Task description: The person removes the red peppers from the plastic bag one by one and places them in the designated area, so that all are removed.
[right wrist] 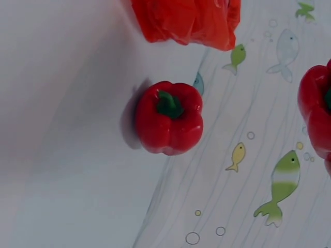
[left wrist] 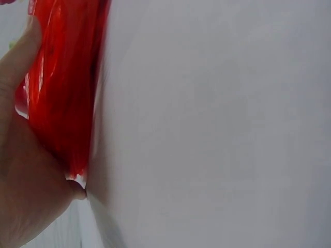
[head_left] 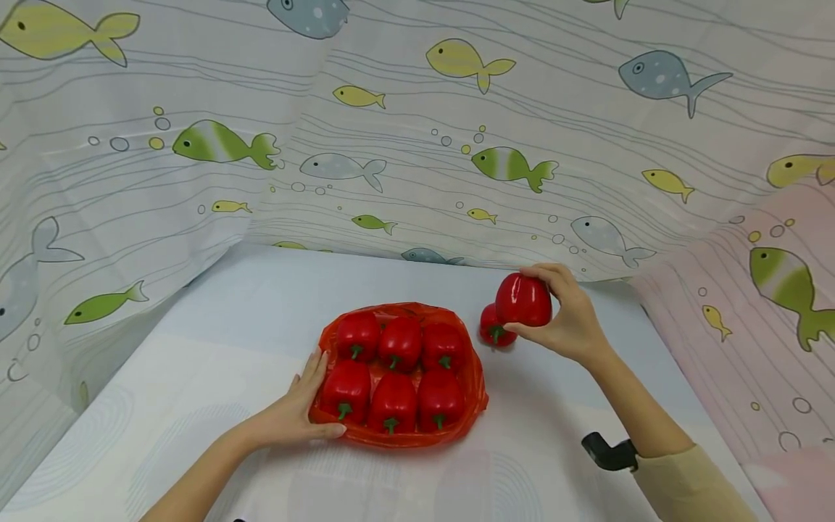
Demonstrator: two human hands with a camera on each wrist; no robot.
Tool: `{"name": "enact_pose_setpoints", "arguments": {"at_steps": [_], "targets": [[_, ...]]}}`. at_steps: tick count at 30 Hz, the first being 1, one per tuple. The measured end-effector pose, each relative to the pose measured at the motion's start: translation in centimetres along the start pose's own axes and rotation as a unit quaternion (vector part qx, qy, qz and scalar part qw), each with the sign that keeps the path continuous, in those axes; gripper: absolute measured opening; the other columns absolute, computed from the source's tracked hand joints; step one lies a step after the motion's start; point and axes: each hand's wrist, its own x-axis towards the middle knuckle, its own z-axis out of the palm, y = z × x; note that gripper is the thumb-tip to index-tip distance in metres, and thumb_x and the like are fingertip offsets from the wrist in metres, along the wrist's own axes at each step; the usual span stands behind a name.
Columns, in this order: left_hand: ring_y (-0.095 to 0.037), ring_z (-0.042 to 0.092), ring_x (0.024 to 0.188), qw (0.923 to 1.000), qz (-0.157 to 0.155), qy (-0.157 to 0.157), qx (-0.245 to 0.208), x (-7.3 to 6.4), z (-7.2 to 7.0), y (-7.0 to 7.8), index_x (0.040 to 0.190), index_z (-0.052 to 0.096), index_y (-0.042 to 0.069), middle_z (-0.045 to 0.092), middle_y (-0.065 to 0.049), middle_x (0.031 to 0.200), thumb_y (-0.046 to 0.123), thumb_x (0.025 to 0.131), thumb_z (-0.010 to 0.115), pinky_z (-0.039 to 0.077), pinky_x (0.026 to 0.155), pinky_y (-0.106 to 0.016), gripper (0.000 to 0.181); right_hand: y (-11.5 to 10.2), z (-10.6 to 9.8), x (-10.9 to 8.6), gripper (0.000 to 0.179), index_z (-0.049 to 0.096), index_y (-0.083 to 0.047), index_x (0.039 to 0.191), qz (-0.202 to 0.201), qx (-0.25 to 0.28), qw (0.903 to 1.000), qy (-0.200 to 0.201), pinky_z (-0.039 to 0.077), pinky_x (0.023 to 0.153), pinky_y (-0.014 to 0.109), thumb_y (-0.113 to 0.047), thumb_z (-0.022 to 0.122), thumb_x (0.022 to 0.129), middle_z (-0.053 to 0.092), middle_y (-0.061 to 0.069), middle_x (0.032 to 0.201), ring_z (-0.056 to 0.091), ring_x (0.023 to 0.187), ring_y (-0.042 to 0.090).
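My right hand [head_left: 566, 319] holds a red bell pepper [head_left: 523, 297] above the table, thumb below and fingers over the top. In the right wrist view this pepper [right wrist: 315, 111] shows at the right edge. Behind it, a second bell pepper [head_left: 493, 332] sits on the table, its green stem facing me. To the left lies a red plastic bag [head_left: 477, 384], spread wide, with bell peppers [head_left: 394, 401] inside in two rows of three. My left hand [head_left: 296, 412] rests against the bag's left side with extended fingers, the thumb along its front edge.
A white table [head_left: 261, 290] with faint patterns lies under everything. Fish-printed curtain [head_left: 404, 130] hangs behind the table and along both sides. A black strap piece [head_left: 609, 453] sticks out at my right wrist, beside a beige sleeve [head_left: 691, 486].
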Motion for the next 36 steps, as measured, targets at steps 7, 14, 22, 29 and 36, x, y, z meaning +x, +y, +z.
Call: {"name": "enact_pose_setpoints", "arguments": {"at_steps": [7,14,22,29,36], "targets": [[-0.045,-0.010,0.142,1.0000,0.002,0.003,0.003,0.0,-0.2,0.2,0.149,-0.003,-0.009,-0.011,-0.029,0.155,0.044,0.076,0.078,-0.004,0.107,-0.068,0.122,0.9,-0.6,-0.3,0.082,0.053,-0.002,0.127,0.014,-0.026,0.9996,-0.002,0.043,0.089,0.013,-0.006,0.093,0.055,0.052,0.009,0.126,0.047,0.119,0.021],[-0.044,-0.010,0.143,1.0000,0.001,0.004,0.005,0.1,-0.3,0.1,0.150,-0.003,-0.008,-0.011,-0.028,0.156,0.045,0.075,0.078,-0.003,0.108,-0.068,0.122,2.2,-1.1,-1.0,0.082,0.054,-0.001,0.127,0.033,-0.048,0.9983,0.002,0.047,0.088,0.018,-0.008,0.093,0.056,0.052,0.011,0.125,0.048,0.118,0.022],[-0.044,-0.009,0.143,1.0000,-0.001,0.002,0.007,0.1,-0.2,0.1,0.150,-0.003,-0.009,-0.011,-0.028,0.156,0.045,0.075,0.078,-0.003,0.108,-0.067,0.122,3.6,-1.3,-1.8,0.080,0.053,-0.001,0.128,0.080,-0.050,0.9955,-0.001,0.052,0.082,0.057,-0.004,0.091,0.058,0.051,0.013,0.126,0.047,0.118,0.028],[-0.044,-0.010,0.143,1.0000,-0.001,0.002,0.006,0.1,-0.2,0.1,0.149,-0.003,-0.009,-0.010,-0.028,0.156,0.045,0.075,0.078,-0.003,0.107,-0.068,0.122,4.7,-1.3,-2.4,0.079,0.051,0.001,0.129,0.095,-0.046,0.9944,-0.001,0.051,0.080,0.061,-0.001,0.090,0.060,0.052,0.015,0.125,0.047,0.117,0.032],[-0.045,-0.008,0.142,1.0000,-0.005,-0.001,0.006,0.0,-0.2,0.2,0.149,-0.003,-0.009,-0.011,-0.028,0.156,0.045,0.075,0.078,-0.003,0.108,-0.068,0.122,6.3,-0.8,-3.4,0.076,0.049,0.001,0.130,0.136,-0.042,0.9896,-0.019,0.050,0.081,0.062,-0.004,0.088,0.065,0.050,0.017,0.126,0.046,0.117,0.035]]}}
